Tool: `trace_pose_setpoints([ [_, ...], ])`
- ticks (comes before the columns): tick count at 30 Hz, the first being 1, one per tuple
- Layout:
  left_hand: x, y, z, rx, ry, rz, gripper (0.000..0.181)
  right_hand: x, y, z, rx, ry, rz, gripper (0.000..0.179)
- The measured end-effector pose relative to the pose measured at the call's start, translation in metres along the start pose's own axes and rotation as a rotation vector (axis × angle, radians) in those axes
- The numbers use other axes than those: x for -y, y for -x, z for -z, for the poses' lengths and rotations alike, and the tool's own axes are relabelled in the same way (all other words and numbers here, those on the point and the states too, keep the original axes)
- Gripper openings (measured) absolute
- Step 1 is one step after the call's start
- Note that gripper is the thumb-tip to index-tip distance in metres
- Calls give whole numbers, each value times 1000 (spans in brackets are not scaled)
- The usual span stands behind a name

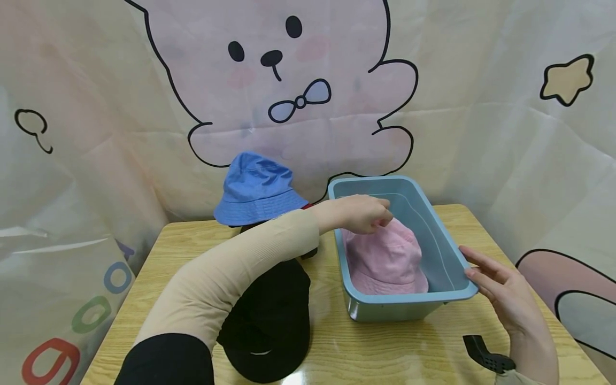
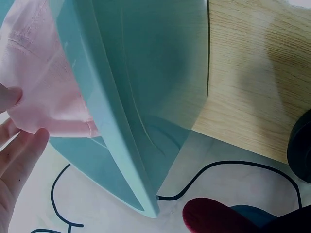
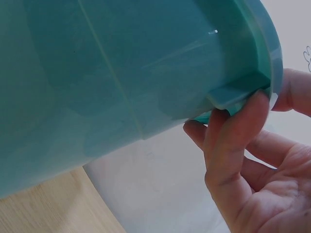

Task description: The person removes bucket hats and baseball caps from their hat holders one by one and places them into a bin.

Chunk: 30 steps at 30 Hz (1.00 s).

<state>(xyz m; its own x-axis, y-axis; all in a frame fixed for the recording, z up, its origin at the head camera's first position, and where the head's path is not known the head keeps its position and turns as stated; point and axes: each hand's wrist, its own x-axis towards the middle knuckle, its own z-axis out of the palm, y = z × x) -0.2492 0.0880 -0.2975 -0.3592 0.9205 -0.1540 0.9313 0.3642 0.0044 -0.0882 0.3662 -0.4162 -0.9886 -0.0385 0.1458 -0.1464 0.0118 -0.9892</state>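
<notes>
A pink bucket hat [image 1: 385, 259] lies inside a blue-green plastic bin [image 1: 356, 298], crown up and tilted. Reaching over the bin's left side, my left hand [image 1: 363, 214] pinches the top of the hat; in the left wrist view its thumb and fingers [image 2: 22, 155] meet on the pink cloth [image 2: 46, 82]. My right hand [image 1: 505, 289] holds the bin's right rim near the front corner. From the right wrist view, the fingers [image 3: 226, 145] curl up under the rim's lip [image 3: 276, 63], with the thumb over the other side.
Left of the bin, a blue bucket hat [image 1: 257, 190] sits at the back of the wooden table [image 1: 385, 347], with dark and red headwear partly hidden beneath it. A black cap [image 1: 274, 326] lies nearer, partly covered by my left arm. A printed cloth [image 1: 481, 133] hangs behind.
</notes>
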Motion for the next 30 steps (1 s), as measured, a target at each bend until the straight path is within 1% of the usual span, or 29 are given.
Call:
trace_pose_setpoints([
  [5, 0, 1, -2, 12, 10, 4, 18, 0, 0, 0, -1, 4, 6, 50],
  [11, 0, 4, -4, 9, -3, 5, 24, 1, 1, -1, 3, 5, 12, 50],
  [17, 1, 7, -5, 4, -3, 9, 25, 1, 1, -1, -9, 12, 4, 50],
  [24, -1, 13, -1, 17, -3, 29, 26, 1, 1, -1, -11, 11, -2, 50],
  [30, -4, 24, 5, -18, 28, 21, 23, 0, 1, -1, -9, 13, 1, 50],
])
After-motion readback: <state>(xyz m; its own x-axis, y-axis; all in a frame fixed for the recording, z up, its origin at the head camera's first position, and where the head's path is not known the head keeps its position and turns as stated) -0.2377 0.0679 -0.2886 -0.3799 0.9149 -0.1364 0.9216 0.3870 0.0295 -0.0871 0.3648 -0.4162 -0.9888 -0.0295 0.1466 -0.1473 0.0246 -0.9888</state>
